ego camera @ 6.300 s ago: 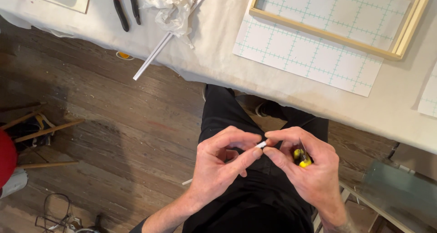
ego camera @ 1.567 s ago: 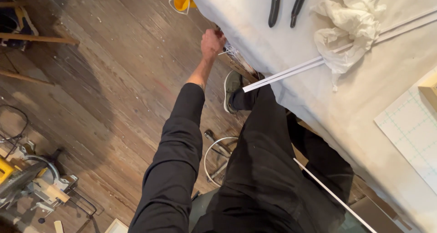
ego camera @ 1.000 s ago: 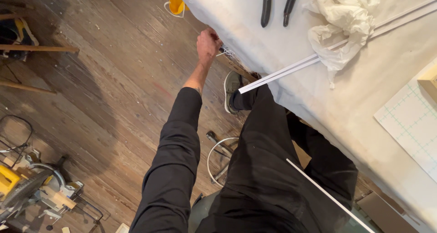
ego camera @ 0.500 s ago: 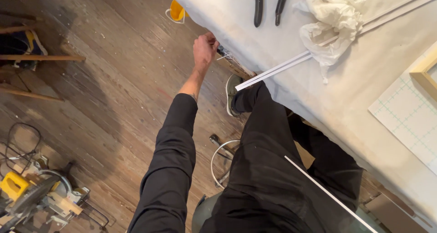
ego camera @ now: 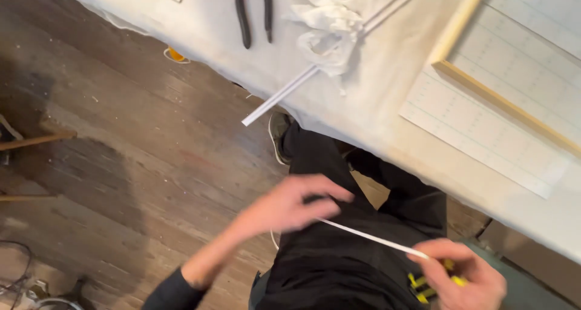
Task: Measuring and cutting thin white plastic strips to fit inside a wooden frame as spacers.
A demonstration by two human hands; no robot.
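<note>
Above wood floor (ego camera: 121,164), white strip (ego camera: 369,237) between both grips.

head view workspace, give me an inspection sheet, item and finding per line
surface: table covered in a white cloth, its edge running diagonally above the lap
job's things: thin white rod spans between both hands; a yellow and black tool is in the right hand
clutter: pliers with red and black handles, crumpled white cloth, long white strip overhanging the edge, wooden frame on a gridded sheet
grippers: left hand blurred, fingers at the rod's end; right hand pinching the rod
cables: dark cords on the floor at lower left
surroundings: worn wooden floor, wooden legs at left
</note>
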